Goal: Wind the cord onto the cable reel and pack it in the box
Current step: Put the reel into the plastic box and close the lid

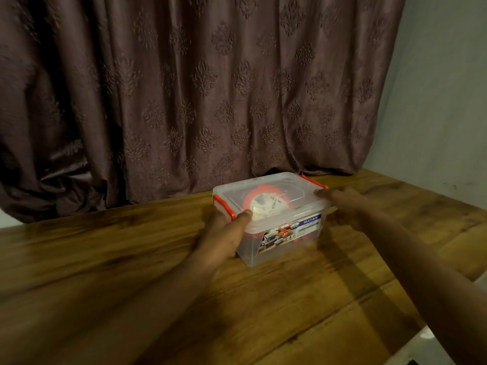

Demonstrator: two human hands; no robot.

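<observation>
A clear plastic box (274, 248) with a clear lid and red side clips stands on the wooden table (131, 259). Through the lid shows the red and white cable reel (263, 201) lying inside. My left hand (224, 235) grips the box's left end, thumb on the lid's corner beside the red clip (224, 205). At the right end, my right hand (345, 204) holds the box with its thumb on the lid's edge near the other red clip (315, 181). The cord itself cannot be made out.
A dark patterned curtain (197, 88) hangs right behind the box along the table's back edge. A pale wall (434, 101) closes the right side. The table's right edge (448, 306) runs diagonally at the lower right.
</observation>
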